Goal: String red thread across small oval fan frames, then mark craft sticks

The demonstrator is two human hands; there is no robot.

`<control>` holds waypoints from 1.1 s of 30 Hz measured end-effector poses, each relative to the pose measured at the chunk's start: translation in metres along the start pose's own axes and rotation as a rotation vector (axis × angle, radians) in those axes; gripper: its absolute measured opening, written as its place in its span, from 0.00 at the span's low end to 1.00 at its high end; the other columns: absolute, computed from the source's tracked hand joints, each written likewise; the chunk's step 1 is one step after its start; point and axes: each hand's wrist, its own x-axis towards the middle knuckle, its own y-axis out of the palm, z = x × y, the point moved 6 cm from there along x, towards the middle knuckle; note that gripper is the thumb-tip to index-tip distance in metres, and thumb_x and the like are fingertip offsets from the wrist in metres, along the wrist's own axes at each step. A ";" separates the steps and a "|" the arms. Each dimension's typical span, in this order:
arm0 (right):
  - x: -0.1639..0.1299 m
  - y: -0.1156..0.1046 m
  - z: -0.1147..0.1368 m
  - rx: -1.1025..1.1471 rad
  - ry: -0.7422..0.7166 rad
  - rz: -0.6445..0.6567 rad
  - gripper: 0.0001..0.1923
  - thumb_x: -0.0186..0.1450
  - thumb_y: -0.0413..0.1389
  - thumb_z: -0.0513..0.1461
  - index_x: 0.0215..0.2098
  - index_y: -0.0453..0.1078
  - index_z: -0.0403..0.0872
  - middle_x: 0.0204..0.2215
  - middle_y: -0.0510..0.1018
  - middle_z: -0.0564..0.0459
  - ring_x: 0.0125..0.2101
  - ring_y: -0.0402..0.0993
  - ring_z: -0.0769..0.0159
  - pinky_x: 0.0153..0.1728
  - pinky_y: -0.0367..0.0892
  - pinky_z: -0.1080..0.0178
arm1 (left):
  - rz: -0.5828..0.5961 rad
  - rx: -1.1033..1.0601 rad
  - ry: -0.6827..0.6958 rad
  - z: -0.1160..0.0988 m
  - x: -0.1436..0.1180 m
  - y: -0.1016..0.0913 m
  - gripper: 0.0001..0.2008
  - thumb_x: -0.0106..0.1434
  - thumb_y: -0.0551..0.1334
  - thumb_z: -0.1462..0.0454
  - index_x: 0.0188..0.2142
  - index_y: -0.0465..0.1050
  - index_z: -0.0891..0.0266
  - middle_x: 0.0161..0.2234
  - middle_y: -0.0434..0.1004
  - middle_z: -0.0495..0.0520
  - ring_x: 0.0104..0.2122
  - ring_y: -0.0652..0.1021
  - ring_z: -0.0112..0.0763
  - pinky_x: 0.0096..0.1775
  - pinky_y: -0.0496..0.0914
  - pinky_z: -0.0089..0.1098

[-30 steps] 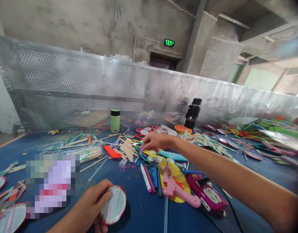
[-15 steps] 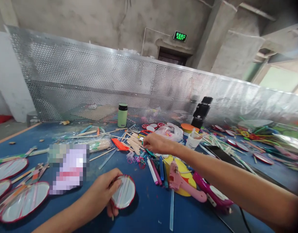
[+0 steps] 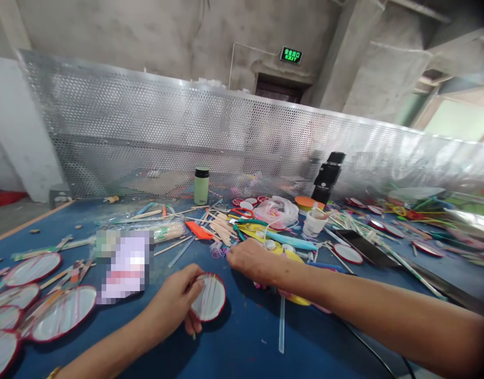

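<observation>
Gripping the disc (image 3: 210, 297) by its left edge, your left hand (image 3: 177, 300) holds it low on the tabletop (image 3: 242, 347). Your right hand (image 3: 252, 261) sits just up and right of it, fingers curled over loose bands (image 3: 218, 253); whether it pinches one you cannot tell. Clutter crowds behind; bare blue lies nearer you.
</observation>
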 end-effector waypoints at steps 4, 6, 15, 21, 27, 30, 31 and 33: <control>-0.008 -0.013 -0.013 0.111 0.096 -0.116 0.07 0.60 0.56 0.33 0.34 0.76 0.44 0.33 0.81 0.45 0.33 0.77 0.61 0.27 0.60 0.66 | -0.031 0.022 0.023 -0.004 -0.002 -0.001 0.15 0.62 0.55 0.50 0.35 0.59 0.60 0.16 0.69 0.44 0.15 0.78 0.33 0.13 0.66 0.23; -0.015 -0.027 -0.023 0.275 0.162 -0.231 0.05 0.57 0.57 0.34 0.32 0.75 0.44 0.33 0.81 0.49 0.34 0.76 0.62 0.29 0.61 0.67 | -0.040 0.019 0.035 -0.005 -0.003 -0.001 0.15 0.62 0.55 0.51 0.35 0.59 0.60 0.16 0.70 0.44 0.14 0.77 0.33 0.13 0.67 0.23; -0.042 -0.045 -0.022 0.971 0.551 -0.469 0.05 0.52 0.55 0.31 0.27 0.70 0.44 0.17 0.73 0.59 0.16 0.69 0.72 0.16 0.59 0.72 | -0.083 0.000 0.116 -0.014 -0.007 -0.004 0.15 0.61 0.59 0.53 0.35 0.61 0.62 0.21 0.75 0.49 0.19 0.79 0.31 0.19 0.72 0.27; -0.023 -0.021 0.004 1.272 0.344 -0.501 0.07 0.55 0.53 0.32 0.30 0.72 0.43 0.15 0.71 0.61 0.13 0.67 0.74 0.13 0.61 0.73 | -0.076 -0.047 0.139 -0.011 -0.002 -0.003 0.17 0.59 0.61 0.51 0.34 0.60 0.61 0.19 0.74 0.49 0.17 0.79 0.34 0.18 0.72 0.28; -0.017 -0.010 0.000 1.335 0.351 -0.569 0.03 0.54 0.56 0.34 0.27 0.72 0.43 0.15 0.71 0.61 0.12 0.64 0.76 0.11 0.58 0.74 | -0.013 -0.015 0.113 -0.018 -0.002 -0.002 0.18 0.59 0.61 0.56 0.45 0.64 0.65 0.22 0.76 0.51 0.20 0.79 0.35 0.21 0.72 0.30; -0.022 -0.013 -0.004 1.291 0.373 -0.572 0.02 0.55 0.55 0.33 0.26 0.70 0.44 0.14 0.70 0.62 0.12 0.63 0.76 0.12 0.57 0.75 | 0.004 -0.011 0.120 -0.028 -0.006 -0.006 0.20 0.56 0.62 0.61 0.48 0.68 0.65 0.30 0.78 0.52 0.22 0.78 0.30 0.25 0.74 0.30; -0.023 -0.014 -0.005 1.280 0.369 -0.565 0.01 0.56 0.56 0.33 0.26 0.69 0.44 0.13 0.69 0.62 0.12 0.63 0.76 0.13 0.57 0.74 | 0.034 -0.007 0.106 -0.031 -0.007 -0.005 0.19 0.55 0.62 0.61 0.46 0.70 0.66 0.31 0.78 0.53 0.23 0.78 0.30 0.26 0.74 0.30; -0.025 -0.015 -0.006 1.269 0.365 -0.571 0.01 0.55 0.57 0.34 0.26 0.68 0.44 0.13 0.69 0.63 0.13 0.64 0.76 0.14 0.57 0.74 | 0.056 0.010 0.101 -0.037 -0.009 -0.004 0.13 0.54 0.62 0.63 0.38 0.74 0.69 0.27 0.76 0.52 0.24 0.77 0.29 0.28 0.73 0.29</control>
